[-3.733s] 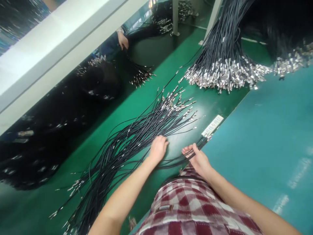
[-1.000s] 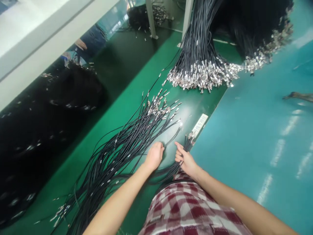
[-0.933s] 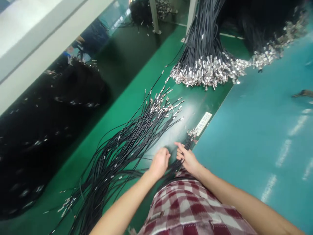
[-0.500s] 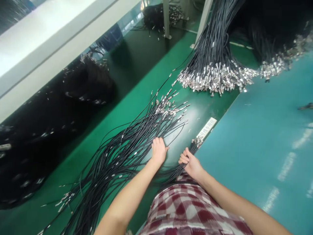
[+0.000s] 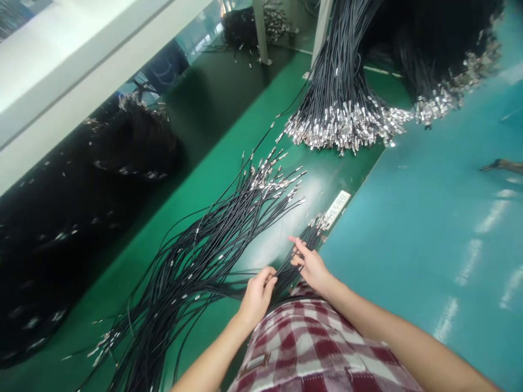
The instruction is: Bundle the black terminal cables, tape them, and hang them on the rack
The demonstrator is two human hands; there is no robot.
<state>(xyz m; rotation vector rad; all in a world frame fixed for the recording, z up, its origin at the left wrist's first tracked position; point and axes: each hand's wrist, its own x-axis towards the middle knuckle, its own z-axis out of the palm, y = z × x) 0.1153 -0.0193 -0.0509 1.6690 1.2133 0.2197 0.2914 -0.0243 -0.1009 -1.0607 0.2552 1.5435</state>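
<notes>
Black cables with metal ends form a loose pile (image 5: 204, 239) on the green table. A smaller bundle (image 5: 312, 231) lies by the table's front edge, its metal ends beside a white label (image 5: 338, 205). My right hand (image 5: 310, 267) is around this bundle, with its index finger stretched out and the other fingers curled over the cables. To its left, my left hand (image 5: 257, 294) is closed in a pinch on a cable close to my body, between the pile and the small bundle.
A thick hanging bundle of cables (image 5: 347, 120) stands at the upper right, with another dark bundle (image 5: 441, 98) beyond it. A white beam (image 5: 81, 71) crosses the upper left, above dark cable heaps (image 5: 134, 136). Blue-green floor (image 5: 408, 228) lies to the right.
My left hand has moved down and left from the pile towards my body and now pinches a cable. My right hand has loosened, its index finger stretching out. The view has shifted slightly.
</notes>
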